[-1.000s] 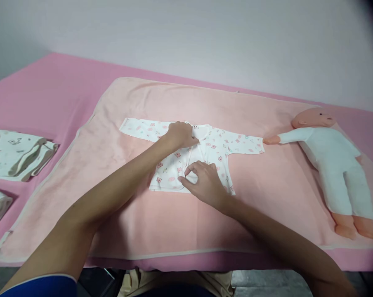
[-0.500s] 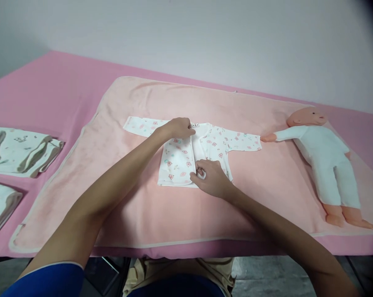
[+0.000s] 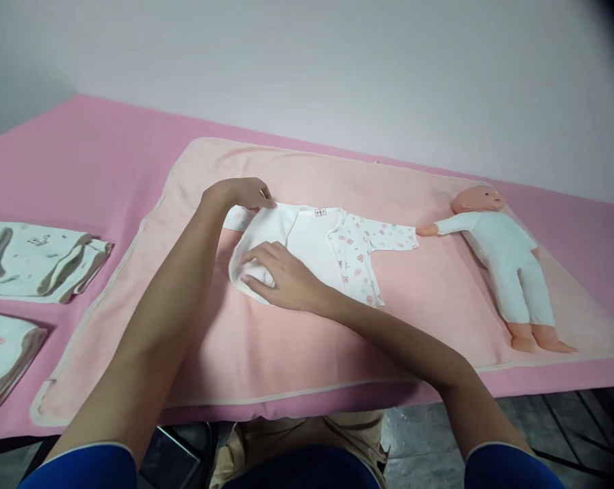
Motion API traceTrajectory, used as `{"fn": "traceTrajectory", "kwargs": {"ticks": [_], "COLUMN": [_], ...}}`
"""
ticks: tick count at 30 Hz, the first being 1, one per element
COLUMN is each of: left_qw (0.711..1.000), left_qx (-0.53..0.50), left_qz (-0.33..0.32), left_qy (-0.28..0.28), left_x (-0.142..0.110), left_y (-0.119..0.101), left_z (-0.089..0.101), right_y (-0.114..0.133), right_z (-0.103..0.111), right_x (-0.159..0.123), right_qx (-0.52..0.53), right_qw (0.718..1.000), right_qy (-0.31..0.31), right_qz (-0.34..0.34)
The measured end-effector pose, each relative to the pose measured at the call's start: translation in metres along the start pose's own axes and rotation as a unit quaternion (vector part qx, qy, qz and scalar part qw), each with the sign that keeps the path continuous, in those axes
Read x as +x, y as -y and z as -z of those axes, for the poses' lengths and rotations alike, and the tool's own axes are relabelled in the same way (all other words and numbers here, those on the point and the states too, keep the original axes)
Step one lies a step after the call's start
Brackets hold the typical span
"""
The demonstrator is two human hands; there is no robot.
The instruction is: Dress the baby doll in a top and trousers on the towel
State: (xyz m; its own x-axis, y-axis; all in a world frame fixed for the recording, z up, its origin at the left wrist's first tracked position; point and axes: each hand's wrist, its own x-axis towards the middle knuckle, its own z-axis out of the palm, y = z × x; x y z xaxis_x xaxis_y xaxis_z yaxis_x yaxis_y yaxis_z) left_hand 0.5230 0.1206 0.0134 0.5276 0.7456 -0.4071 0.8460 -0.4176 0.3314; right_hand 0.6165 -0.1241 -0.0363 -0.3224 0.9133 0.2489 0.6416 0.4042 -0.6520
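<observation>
A small white baby shirt (image 3: 332, 244) with pink prints lies on a peach blanket (image 3: 297, 339). Its left front panel is turned open to the left, showing the plain white inside. My left hand (image 3: 240, 193) pinches the upper edge of that panel near the collar. My right hand (image 3: 279, 275) grips the panel's lower edge, fingers curled on the cloth. The shirt's right sleeve stretches out towards a baby doll (image 3: 500, 251) in a white suit, lying on its back at the blanket's right end.
The blanket covers a pink table (image 3: 83, 156) against a pale wall. Two folded piles of baby clothes, one (image 3: 37, 261) above the other (image 3: 4, 353), sit at the table's left edge. The floor shows below the front edge.
Both hands have pulled the shirt's left front panel open and over to the left, exposing the white inside. The view has shifted a little to the right.
</observation>
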Motion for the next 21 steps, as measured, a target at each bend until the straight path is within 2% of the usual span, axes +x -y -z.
{"fn": "traceTrajectory", "kwargs": {"ticks": [2, 4, 7, 8, 10, 12, 14, 15, 18, 21], "left_qw": [1.0, 0.999, 0.997, 0.995, 0.988, 0.982, 0.984, 0.987, 0.989, 0.984], "left_qx": [0.004, 0.011, 0.019, 0.017, 0.004, -0.007, -0.002, 0.01, 0.075, 0.096], "left_qz": [0.011, 0.028, 0.039, 0.031, -0.018, -0.087, -0.134, -0.139, -0.129, -0.147], "left_qy": [0.017, 0.011, -0.061, -0.095, -0.154, -0.166, -0.119, -0.084, -0.008, 0.033], "left_x": [0.005, 0.006, -0.005, -0.01, -0.022, -0.03, -0.034, -0.033, -0.024, -0.007], "left_y": [0.007, 0.008, -0.007, -0.016, -0.04, -0.07, -0.099, -0.113, -0.142, -0.15], "left_z": [-0.003, -0.006, -0.008, -0.01, -0.018, -0.033, -0.052, -0.062, -0.083, -0.085], "right_y": [-0.009, -0.011, 0.0, 0.004, 0.007, 0.001, -0.015, -0.024, -0.046, -0.051], "right_z": [-0.006, -0.003, 0.017, 0.027, 0.045, 0.058, 0.066, 0.068, 0.068, 0.068], "right_x": [-0.012, -0.031, -0.07, -0.084, -0.113, -0.138, -0.155, -0.161, -0.164, -0.153], "right_qx": [-0.009, 0.006, 0.063, 0.069, 0.028, -0.071, -0.175, -0.211, -0.259, -0.292], "right_qw": [0.998, 0.991, 0.983, 0.985, 0.995, 0.995, 0.976, 0.966, 0.951, 0.941], "right_qy": [0.052, 0.113, 0.166, 0.155, 0.09, 0.005, -0.051, -0.058, -0.036, 0.015], "right_qz": [0.045, 0.068, 0.044, 0.026, -0.02, -0.069, -0.117, -0.136, -0.163, -0.169]}}
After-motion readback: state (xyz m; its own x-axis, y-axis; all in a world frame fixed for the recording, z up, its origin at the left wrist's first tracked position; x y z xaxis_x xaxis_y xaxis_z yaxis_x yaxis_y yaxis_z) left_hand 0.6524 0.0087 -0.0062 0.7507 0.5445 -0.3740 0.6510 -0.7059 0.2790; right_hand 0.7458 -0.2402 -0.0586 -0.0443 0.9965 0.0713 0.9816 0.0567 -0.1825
